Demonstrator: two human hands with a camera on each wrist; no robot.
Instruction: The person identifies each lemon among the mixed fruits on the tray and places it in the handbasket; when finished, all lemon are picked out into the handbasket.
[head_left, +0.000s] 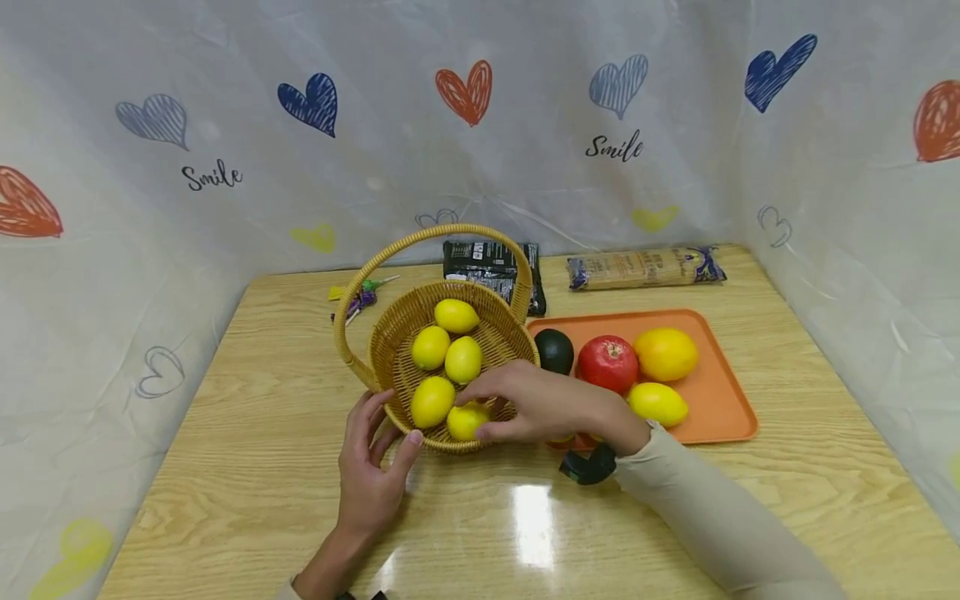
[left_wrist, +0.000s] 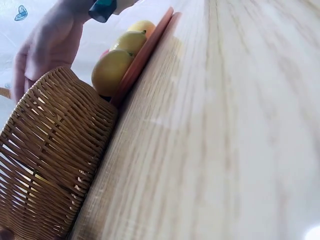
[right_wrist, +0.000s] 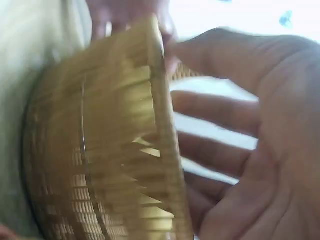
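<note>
A wicker basket with a tall arched handle holds several yellow lemons. My left hand grips its near left rim, thumb on the near side and fingers along the edge. My right hand reaches over the right rim with bent, spread fingers. Its thumb and index fingertips are right at a lemon near the front of the basket. In the right wrist view, the fingers pass behind the basket rim, which hides their tips; the palm is bare.
An orange tray stands right of the basket, bearing a red pomegranate-like fruit, a dark green fruit and yellow fruits. Behind lie black packets, a bundle of noodles and wrapped lollipops.
</note>
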